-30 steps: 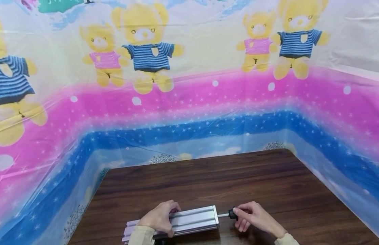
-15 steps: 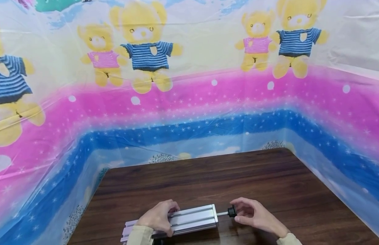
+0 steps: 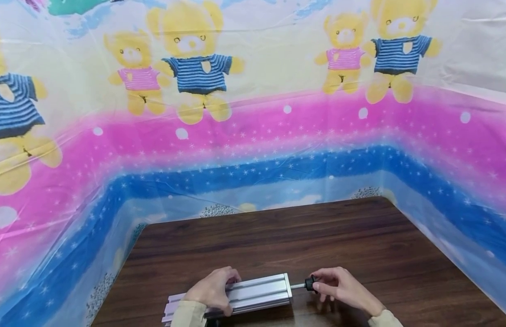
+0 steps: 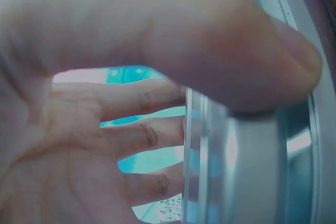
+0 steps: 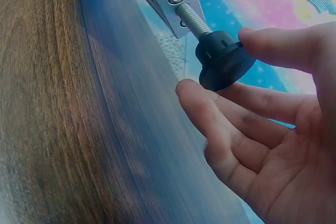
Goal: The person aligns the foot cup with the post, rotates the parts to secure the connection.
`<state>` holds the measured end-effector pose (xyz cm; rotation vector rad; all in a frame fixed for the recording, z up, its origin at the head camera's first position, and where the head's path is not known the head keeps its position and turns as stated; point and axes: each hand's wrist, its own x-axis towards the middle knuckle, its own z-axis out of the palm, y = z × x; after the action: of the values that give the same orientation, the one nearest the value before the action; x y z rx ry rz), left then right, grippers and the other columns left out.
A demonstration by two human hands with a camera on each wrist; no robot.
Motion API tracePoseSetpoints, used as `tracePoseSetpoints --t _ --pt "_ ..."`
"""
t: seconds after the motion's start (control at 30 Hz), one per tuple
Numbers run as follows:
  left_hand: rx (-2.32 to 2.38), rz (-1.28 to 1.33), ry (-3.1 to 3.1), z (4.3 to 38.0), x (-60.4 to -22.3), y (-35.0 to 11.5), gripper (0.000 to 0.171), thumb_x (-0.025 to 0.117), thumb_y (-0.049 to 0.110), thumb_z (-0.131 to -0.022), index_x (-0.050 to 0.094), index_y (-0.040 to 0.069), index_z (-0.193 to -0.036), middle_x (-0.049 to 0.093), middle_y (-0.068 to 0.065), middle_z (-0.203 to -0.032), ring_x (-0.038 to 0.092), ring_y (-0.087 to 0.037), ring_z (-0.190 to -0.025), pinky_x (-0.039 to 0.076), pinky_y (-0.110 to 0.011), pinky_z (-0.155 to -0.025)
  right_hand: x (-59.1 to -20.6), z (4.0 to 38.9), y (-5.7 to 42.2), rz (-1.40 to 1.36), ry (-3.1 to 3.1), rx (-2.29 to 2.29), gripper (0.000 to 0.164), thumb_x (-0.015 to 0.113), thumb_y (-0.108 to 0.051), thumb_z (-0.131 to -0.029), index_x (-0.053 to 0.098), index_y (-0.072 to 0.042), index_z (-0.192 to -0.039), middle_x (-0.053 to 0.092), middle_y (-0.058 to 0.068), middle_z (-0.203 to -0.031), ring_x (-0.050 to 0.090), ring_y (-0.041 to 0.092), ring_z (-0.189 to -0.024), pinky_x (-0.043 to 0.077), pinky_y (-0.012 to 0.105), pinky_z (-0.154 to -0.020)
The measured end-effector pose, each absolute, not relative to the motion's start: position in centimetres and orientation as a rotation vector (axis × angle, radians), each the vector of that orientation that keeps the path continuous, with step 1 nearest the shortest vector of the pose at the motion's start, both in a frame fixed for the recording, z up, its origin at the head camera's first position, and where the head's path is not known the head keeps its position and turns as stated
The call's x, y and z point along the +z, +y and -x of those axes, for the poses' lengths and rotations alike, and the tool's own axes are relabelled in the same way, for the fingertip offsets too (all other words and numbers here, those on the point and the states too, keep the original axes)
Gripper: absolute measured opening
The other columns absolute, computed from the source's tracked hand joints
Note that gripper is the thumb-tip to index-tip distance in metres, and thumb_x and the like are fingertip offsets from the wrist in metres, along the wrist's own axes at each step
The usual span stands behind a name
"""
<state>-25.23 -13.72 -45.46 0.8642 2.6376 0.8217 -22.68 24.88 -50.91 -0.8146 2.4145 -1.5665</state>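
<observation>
My left hand (image 3: 212, 288) grips a silver aluminium profile (image 3: 258, 290) lying at the table's front, thumb on the near side and fingers over the far side. In the left wrist view, the thumb presses the grooved metal (image 4: 252, 166). From the profile's right end plate (image 5: 172, 17), fixed with bolts, a threaded rod (image 5: 194, 20) sticks out. It carries the round black base of a levelling foot (image 5: 226, 66). My right hand (image 3: 346, 290) pinches that base by its rim, thumb on one side and index finger on the other; the index fingertip is partly hidden. The remaining fingers are loosely bent.
A dark wooden table (image 3: 253, 245) lies under the hands. A patterned curtain (image 3: 253, 159) with teddy bears surrounds its back and sides. Beyond my left hand, the profile's pale grooved end (image 3: 171, 306) reaches past the sleeve.
Half a second ago my right hand's fingers were spread wider around the black base; now they are pinching it again. The left hand and profile have stayed in place.
</observation>
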Motion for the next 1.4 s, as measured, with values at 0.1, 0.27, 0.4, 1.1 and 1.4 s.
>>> tracePoseSetpoints --t 0.1,0.27,0.4,1.1,1.4 --pt "0.815 -0.857 2.634 25.19 -45.44 -13.62 0.06 0.084 -0.002 -0.047 0.067 0.014 -0.102 0.059 0.004 -0.1 0.055 -0.013 -0.09 0.049 -0.032 -0.078 -50.98 22.74 24.81 0.779 2.455 -1.512 0.031 0.056 -0.024 -0.103 0.069 -0.001 -0.119 0.075 0.011 -0.086 0.069 0.016 -0.063 0.051 0.027 -0.053" --pt "0.821 -0.851 2.627 25.29 -45.47 -13.62 0.06 0.084 -0.002 -0.047 0.067 0.013 -0.103 0.059 0.004 -0.099 0.055 -0.014 -0.09 0.05 -0.033 -0.078 -50.85 22.73 24.53 0.71 2.459 -1.491 0.03 0.052 -0.029 -0.105 0.072 -0.007 -0.107 0.076 0.003 -0.082 0.067 0.014 -0.057 0.05 0.025 -0.059" --pt "0.821 -0.844 2.633 25.41 -45.42 -13.71 0.06 0.084 -0.002 -0.048 0.067 0.012 -0.104 0.059 0.004 -0.099 0.055 -0.013 -0.09 0.05 -0.034 -0.078 -50.81 22.87 24.43 0.685 2.462 -1.481 0.033 0.049 -0.031 -0.106 0.072 -0.007 -0.108 0.075 0.004 -0.082 0.066 0.014 -0.058 0.05 0.026 -0.056" --pt "0.848 -0.845 2.609 25.58 -45.39 -13.8 0.059 0.085 -0.002 -0.051 0.067 0.012 -0.105 0.059 0.003 -0.102 0.056 -0.015 -0.092 0.051 -0.035 -0.078 -51.07 22.82 24.55 0.852 2.37 -1.675 0.039 0.062 -0.015 -0.1 0.059 0.011 -0.129 0.073 0.021 -0.097 0.073 0.018 -0.079 0.06 0.038 -0.07" --pt "0.822 -0.837 2.623 25.57 -45.48 -13.72 0.058 0.085 -0.003 -0.049 0.067 0.014 -0.102 0.064 -0.005 -0.111 0.06 -0.033 -0.113 0.051 -0.042 -0.084 -51.54 23.0 24.24 0.749 2.355 -1.629 0.033 0.05 -0.022 -0.106 0.067 0.006 -0.11 0.075 0.013 -0.084 0.073 0.017 -0.067 0.06 0.04 -0.061"
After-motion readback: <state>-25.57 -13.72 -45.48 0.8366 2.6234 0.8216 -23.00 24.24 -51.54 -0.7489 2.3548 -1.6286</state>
